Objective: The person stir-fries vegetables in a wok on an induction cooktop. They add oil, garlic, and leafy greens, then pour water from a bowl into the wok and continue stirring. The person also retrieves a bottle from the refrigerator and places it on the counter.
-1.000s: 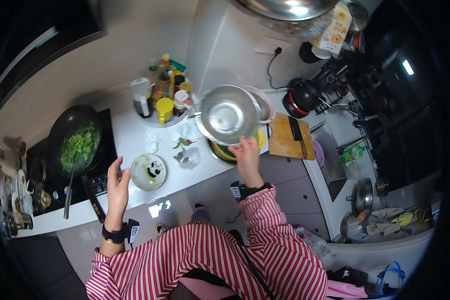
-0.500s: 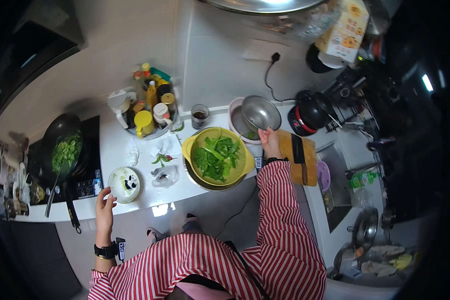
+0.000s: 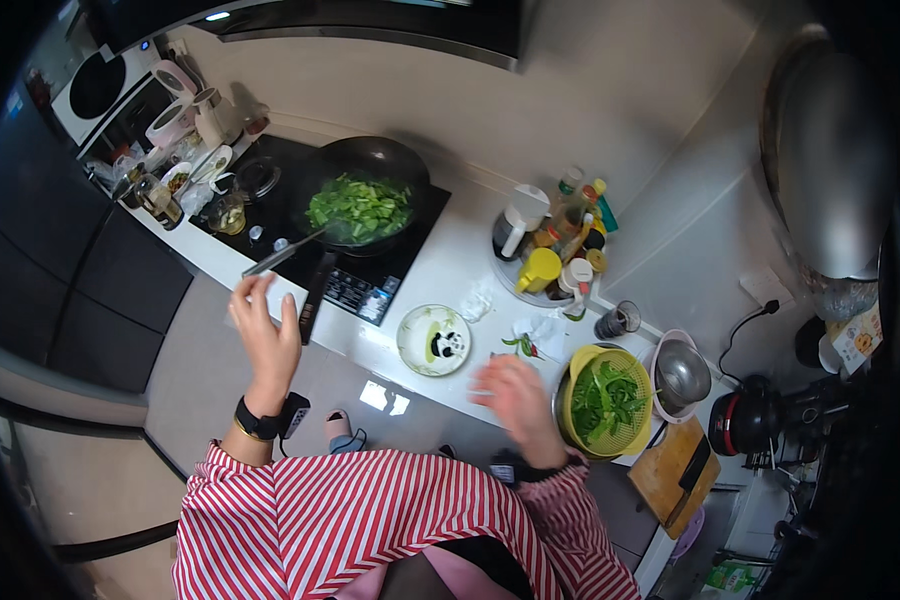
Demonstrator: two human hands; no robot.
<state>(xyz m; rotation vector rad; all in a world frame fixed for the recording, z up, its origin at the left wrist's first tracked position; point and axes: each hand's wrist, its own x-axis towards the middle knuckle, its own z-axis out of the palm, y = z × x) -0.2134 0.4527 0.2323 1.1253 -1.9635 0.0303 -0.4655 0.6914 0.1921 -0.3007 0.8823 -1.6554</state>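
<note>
White kitchen counter runs along a pale wall, black cooktop set into it. Landmark: black wok w/ chopped greens on the cooktop, long handle pointing toward the person, metal spatula resting in it, within reach. L hand just below the wok handle, fingers spread wide, empty, touching nothing. R hand well to the right of the wok, blurred, looks loosely open and empty, beside yellow colander of leafy greens. Small plate w/ panda print between wok and colander. Condiment bottles clustered right of the wok, by the wall. Steel bowl beyond the colander.
</note>
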